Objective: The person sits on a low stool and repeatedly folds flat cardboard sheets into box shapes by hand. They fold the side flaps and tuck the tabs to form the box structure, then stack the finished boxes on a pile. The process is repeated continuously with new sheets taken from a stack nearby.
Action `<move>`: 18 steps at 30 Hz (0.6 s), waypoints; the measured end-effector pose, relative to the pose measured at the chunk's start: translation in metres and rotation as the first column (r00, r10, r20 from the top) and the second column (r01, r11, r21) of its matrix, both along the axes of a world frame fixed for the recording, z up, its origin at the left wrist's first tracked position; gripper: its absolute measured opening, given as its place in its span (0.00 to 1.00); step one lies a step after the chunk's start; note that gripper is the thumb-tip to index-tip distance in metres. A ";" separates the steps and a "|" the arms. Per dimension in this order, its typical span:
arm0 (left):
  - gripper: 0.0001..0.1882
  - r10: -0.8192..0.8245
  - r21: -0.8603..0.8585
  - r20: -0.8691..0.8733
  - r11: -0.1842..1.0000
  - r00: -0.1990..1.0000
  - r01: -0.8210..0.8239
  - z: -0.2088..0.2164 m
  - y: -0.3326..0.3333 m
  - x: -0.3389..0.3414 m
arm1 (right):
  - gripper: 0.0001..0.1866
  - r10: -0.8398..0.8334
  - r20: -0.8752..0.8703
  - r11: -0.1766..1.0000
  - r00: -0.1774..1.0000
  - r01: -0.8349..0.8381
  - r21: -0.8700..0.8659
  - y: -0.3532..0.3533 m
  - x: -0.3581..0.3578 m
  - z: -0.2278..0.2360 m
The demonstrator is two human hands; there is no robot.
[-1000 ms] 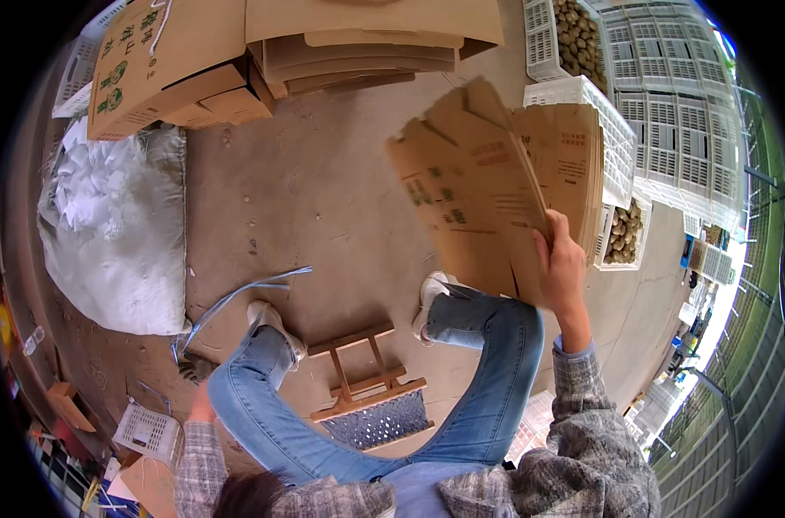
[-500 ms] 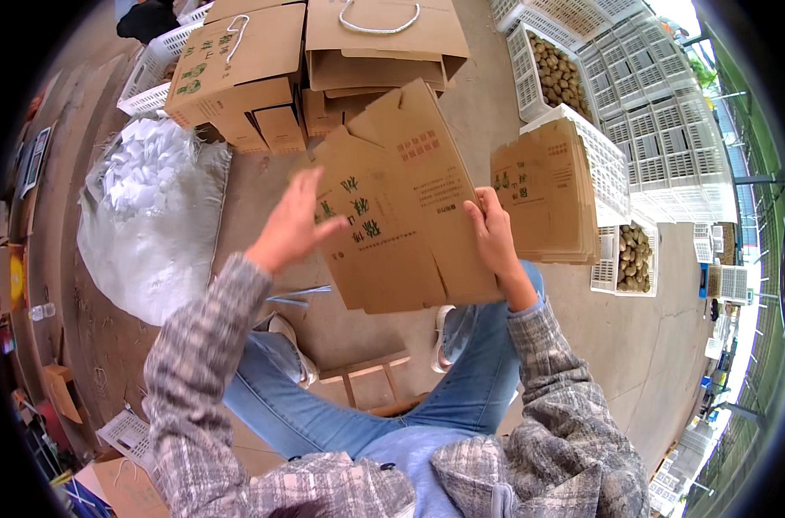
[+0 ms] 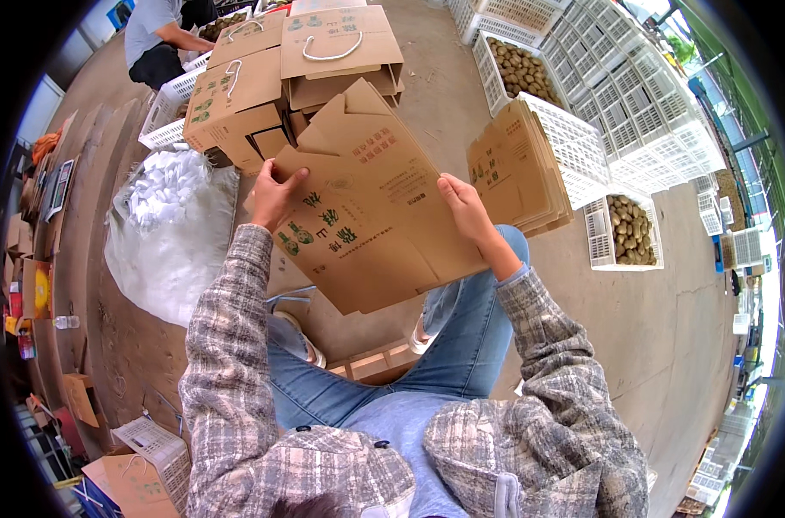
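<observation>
A flattened brown cardboard box (image 3: 371, 216) with green and red print is held out over my lap, tilted, its flaps toward the far side. On its upper left edge my left hand (image 3: 276, 192) is closed, thumb on the printed face and fingers behind. My right hand (image 3: 468, 211) grips the right edge, thumb on top. To the right of it, a stack of more flattened boxes (image 3: 517, 173) leans against a white plastic crate (image 3: 565, 147). Beyond the held box are made-up cartons (image 3: 237, 95) with white rope handles.
A white sack of white foam pieces (image 3: 168, 242) lies on the left. Crates of brown, potato-like produce (image 3: 517, 69) and stacked white crates (image 3: 634, 104) stand right. Another person (image 3: 163, 39) crouches far left. A small wooden stool frame (image 3: 371, 363) is between my feet.
My left hand has come from hovering above the flattened box to gripping its left edge. The box has turned slightly. With the view shifted, a person now shows at the far left.
</observation>
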State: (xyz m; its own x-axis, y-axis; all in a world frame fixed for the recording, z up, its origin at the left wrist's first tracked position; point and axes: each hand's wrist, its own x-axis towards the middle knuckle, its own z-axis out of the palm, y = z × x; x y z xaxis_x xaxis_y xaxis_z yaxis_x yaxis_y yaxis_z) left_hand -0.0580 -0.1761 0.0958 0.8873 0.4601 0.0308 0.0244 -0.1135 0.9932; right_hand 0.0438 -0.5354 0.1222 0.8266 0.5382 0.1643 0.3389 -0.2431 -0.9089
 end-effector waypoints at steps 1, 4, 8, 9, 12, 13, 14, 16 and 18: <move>0.23 -0.022 -0.040 0.013 0.999 1.000 0.023 -0.005 0.003 0.001 | 0.17 0.039 -0.119 0.998 0.992 -0.032 0.060 -0.002 0.004 -0.003; 0.15 -0.032 -0.125 0.040 0.991 0.999 0.037 -0.031 0.034 0.005 | 0.17 0.187 -0.405 0.972 0.895 -0.109 0.209 0.009 0.011 -0.006; 0.17 0.011 -0.228 0.022 0.974 1.000 -0.006 -0.062 0.047 0.000 | 0.21 0.286 -0.610 0.950 0.739 -0.303 0.079 0.020 0.031 0.008; 0.18 0.017 -0.231 -0.001 0.973 1.000 -0.016 -0.070 0.048 0.001 | 0.23 0.296 -0.653 0.924 0.696 -0.383 0.011 0.021 0.035 0.008; 0.19 0.021 -0.227 -0.086 0.973 0.996 -0.041 -0.099 0.048 -0.002 | 0.34 0.382 -0.579 0.908 0.720 -0.408 0.093 0.029 0.016 -0.011; 0.20 0.013 -0.214 -0.123 0.976 0.992 -0.039 -0.109 0.047 0.001 | 0.37 0.396 -0.619 0.894 0.679 -0.439 0.090 0.028 0.017 -0.021; 0.20 0.002 -0.206 -0.154 0.978 0.988 -0.034 -0.120 0.044 0.006 | 0.40 0.402 -0.656 0.879 0.639 -0.469 0.083 0.024 0.021 -0.032; 0.22 0.023 -0.149 -0.273 0.987 0.962 -0.066 -0.148 0.057 -0.001 | 0.43 0.392 -0.742 0.860 0.543 -0.502 0.087 0.029 0.026 -0.051; 0.23 0.030 -0.124 -0.357 0.989 0.934 -0.079 -0.171 0.065 -0.010 | 0.44 0.298 -0.849 0.881 0.437 -0.469 0.067 0.021 0.027 -0.077</move>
State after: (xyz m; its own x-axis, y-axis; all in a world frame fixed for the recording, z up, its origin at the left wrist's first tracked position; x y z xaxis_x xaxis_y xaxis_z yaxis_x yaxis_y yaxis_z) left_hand -0.0677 -0.1115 -0.0751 0.8028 0.4858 -0.3456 0.3790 0.0317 0.9249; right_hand 0.0707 -0.5141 0.0453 0.2353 0.7806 -0.5790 -0.4352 -0.4480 -0.7809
